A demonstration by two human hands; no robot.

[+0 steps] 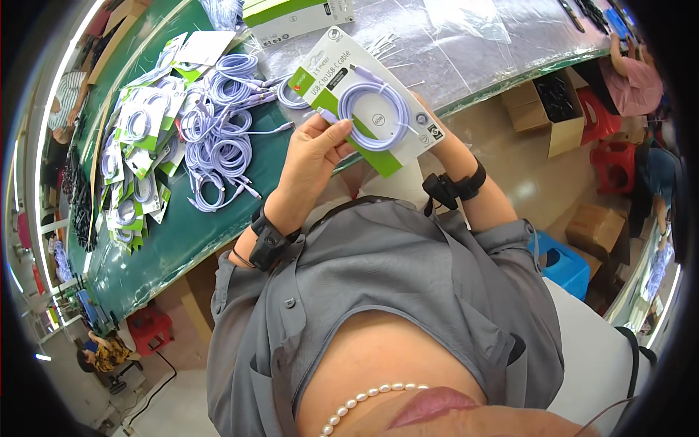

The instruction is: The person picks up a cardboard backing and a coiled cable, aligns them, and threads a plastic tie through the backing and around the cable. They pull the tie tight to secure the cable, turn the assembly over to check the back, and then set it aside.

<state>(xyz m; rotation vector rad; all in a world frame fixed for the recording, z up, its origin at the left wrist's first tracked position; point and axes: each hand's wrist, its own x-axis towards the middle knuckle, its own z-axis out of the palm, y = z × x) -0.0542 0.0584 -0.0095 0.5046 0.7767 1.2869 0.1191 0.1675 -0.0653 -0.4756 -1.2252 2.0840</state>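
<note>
A white-and-green cardboard card (pixel 389 164) is held up in front of me, with a coiled lilac USB cable (pixel 404 120) fastened flat on its face by a white tie. My left hand (pixel 314 149) pinches the card's lower left edge, its thumb beside one of the cable's plugs. Behind the card's right side is my right hand (pixel 428 109); its fingers are hidden by the card. On the green table to the left lie loose coiled lilac cables (pixel 229 146), several bundled in a heap. Beside them spreads a pile of carded cables (pixel 138 124).
A green-and-white box (pixel 298 22) stands at the far side of the table (pixel 269 156). White ties (pixel 378 47) lie behind the card. Right of the table are an open carton (pixel 542 109), red stools (pixel 611 167) and a blue stool (pixel 564 266). Other people sit around.
</note>
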